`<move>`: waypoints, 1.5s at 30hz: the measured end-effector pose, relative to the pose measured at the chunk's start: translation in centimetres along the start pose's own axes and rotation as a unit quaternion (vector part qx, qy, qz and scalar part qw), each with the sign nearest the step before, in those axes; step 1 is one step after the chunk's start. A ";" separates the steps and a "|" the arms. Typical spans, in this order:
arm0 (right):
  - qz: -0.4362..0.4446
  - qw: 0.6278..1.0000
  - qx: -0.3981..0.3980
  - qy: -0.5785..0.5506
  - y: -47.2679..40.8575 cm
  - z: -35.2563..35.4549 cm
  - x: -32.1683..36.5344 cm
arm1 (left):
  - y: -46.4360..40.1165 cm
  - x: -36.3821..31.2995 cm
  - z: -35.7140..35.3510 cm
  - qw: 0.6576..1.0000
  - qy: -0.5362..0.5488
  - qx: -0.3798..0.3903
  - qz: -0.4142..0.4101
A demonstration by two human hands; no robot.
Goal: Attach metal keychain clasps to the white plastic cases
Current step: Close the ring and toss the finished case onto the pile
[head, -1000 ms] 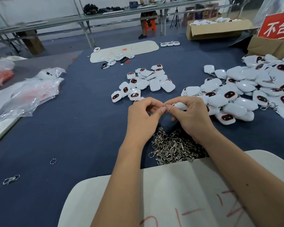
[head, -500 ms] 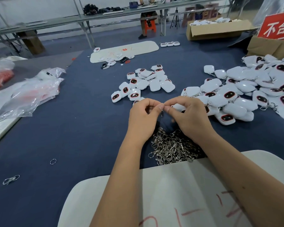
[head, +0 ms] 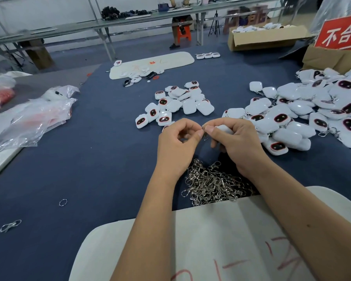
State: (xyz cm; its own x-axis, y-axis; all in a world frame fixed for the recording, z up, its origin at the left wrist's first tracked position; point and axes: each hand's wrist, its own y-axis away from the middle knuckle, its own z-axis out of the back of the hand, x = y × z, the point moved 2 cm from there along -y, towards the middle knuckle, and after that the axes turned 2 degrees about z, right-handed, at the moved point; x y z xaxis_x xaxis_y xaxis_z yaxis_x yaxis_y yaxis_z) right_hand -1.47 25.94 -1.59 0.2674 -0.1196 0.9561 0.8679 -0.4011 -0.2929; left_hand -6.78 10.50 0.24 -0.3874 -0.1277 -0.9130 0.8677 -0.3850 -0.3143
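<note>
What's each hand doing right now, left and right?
Left hand: pinching the metal clasp at its fingertips.
Right hand: holding a white case and pinching the same clasp.

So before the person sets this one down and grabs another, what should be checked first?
1. Left hand pinches the clasp: ok.
2. Right hand holds the white case: ok.
3. Clasp fully hooked onto the case: cannot tell, fingers hide it.
4. Spare clasps close by: ok.
5. Small pile of cases within reach: ok.
</note>
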 end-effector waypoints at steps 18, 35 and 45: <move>0.007 1.000 0.003 0.028 -0.1 -0.1 -0.2 | 0.0 0.0 -0.4 0.999 0.036 0.017 0.017; 0.105 0.978 -0.022 0.179 0.8 -0.6 1.4 | 0.3 -0.2 -0.7 0.988 -0.139 -0.017 -0.058; 0.176 0.948 -0.046 0.261 1.2 -0.9 2.2 | 0.5 -0.4 -1.0 0.984 -0.158 -0.037 -0.071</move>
State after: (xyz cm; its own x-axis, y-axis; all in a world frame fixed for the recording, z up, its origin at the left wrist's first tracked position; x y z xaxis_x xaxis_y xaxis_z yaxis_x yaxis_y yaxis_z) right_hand -0.22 24.35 0.20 0.2696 -0.6841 0.6777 0.7172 -0.3269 -0.6154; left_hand -5.85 11.23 0.20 -0.5730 -0.3598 -0.7364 0.8141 -0.3530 -0.4611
